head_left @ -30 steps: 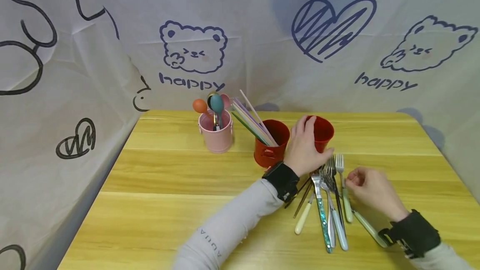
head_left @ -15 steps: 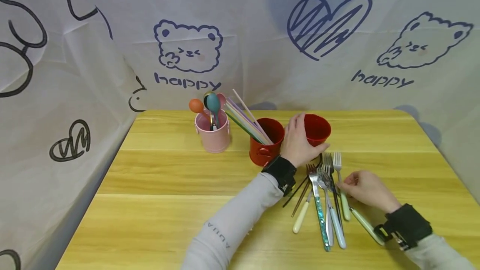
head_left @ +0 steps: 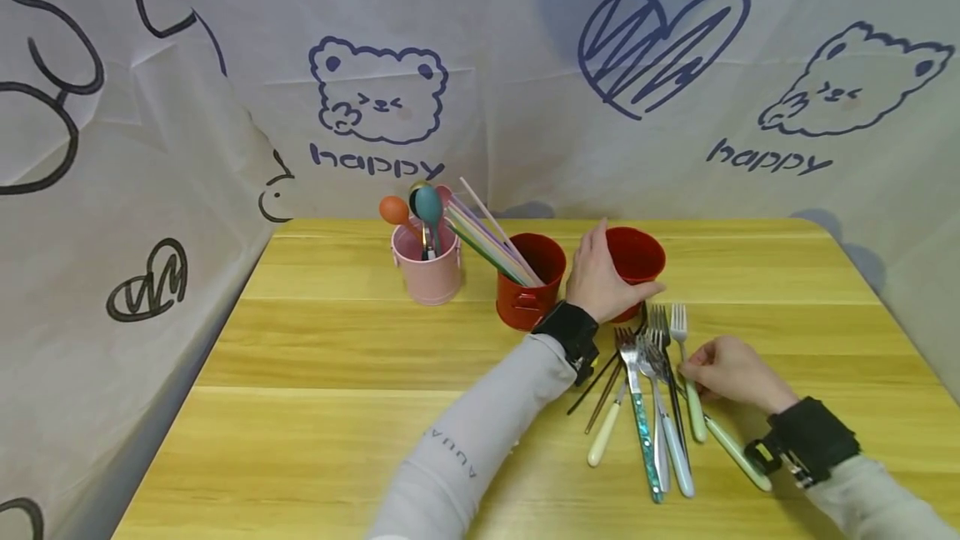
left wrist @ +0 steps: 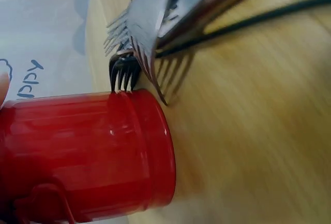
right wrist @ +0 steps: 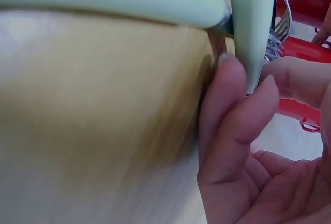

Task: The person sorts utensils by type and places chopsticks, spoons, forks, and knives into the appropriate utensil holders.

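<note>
My left hand [head_left: 597,277] grips the right-hand red bucket [head_left: 637,252], fingers along its left side and thumb across the near side. The left wrist view shows the red bucket [left wrist: 88,151] with fork tines close by its base. My right hand [head_left: 738,373] pinches a fork with a pale green handle [head_left: 695,415], near the neck. In the right wrist view that fork's green handle [right wrist: 252,22] runs between fingertips and thumb. A second pale green handle [head_left: 738,452] lies beside it; its other end is hidden. Several forks, including one with a teal handle [head_left: 647,444], lie fanned out between the hands.
Left of my left hand stands another red bucket [head_left: 517,307] holding pastel straws [head_left: 495,244]. Farther left is a pink bucket [head_left: 431,282] with several spoons [head_left: 428,205]. Thin dark sticks [head_left: 600,394] lie under my left wrist. A white printed cloth [head_left: 525,107] hangs behind the table.
My right hand has closed in on the green-handled fork and its fingers now pinch it. My left hand stays at the red bucket, with more of the bucket's lower side showing below the thumb.
</note>
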Demonstrator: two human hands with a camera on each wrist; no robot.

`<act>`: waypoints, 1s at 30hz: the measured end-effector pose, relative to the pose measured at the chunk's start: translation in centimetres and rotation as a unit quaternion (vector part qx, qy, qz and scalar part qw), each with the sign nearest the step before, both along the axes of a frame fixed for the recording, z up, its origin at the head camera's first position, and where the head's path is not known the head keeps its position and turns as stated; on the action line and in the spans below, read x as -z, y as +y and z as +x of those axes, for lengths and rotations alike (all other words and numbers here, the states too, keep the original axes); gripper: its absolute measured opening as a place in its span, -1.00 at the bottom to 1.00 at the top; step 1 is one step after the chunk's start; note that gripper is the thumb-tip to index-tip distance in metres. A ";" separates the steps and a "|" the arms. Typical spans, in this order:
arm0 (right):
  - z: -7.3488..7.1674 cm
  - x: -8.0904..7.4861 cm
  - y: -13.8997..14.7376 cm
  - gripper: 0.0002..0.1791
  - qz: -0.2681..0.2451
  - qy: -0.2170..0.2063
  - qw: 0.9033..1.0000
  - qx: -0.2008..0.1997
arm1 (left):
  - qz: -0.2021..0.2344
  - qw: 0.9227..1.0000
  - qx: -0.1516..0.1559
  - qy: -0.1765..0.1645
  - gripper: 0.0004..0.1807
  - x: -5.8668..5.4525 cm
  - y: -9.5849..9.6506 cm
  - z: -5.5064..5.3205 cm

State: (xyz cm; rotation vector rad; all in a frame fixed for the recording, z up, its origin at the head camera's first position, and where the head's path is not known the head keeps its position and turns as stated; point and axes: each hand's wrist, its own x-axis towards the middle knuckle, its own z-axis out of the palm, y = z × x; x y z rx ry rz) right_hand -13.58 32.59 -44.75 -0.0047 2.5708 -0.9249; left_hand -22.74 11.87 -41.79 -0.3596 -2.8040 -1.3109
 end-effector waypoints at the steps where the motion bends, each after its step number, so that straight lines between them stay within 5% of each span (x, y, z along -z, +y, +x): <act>1: -0.1 0.0 0.0 -0.75 -0.001 -0.002 1.000 0.001 | 0.006 1.000 -0.001 -0.002 0.13 0.0 0.1 -0.1; 9: -0.1 -0.2 0.3 -0.74 -0.028 -0.005 1.000 0.008 | 0.033 0.999 -0.004 -0.004 0.08 0.8 -0.4 -0.3; 18: -0.7 -2.4 0.8 -0.62 -0.062 0.041 0.997 -0.002 | 0.062 0.997 0.038 -0.020 0.03 0.6 -1.5 0.6; 24: -1.3 -5.0 0.1 -0.65 -0.042 0.135 0.990 0.008 | 0.066 0.995 0.064 -0.029 0.06 0.8 -2.2 0.6; 30: -2.0 -7.3 -0.6 -0.72 -0.047 0.258 0.964 0.031 | 0.061 0.995 0.075 -0.030 0.05 0.9 -2.5 0.6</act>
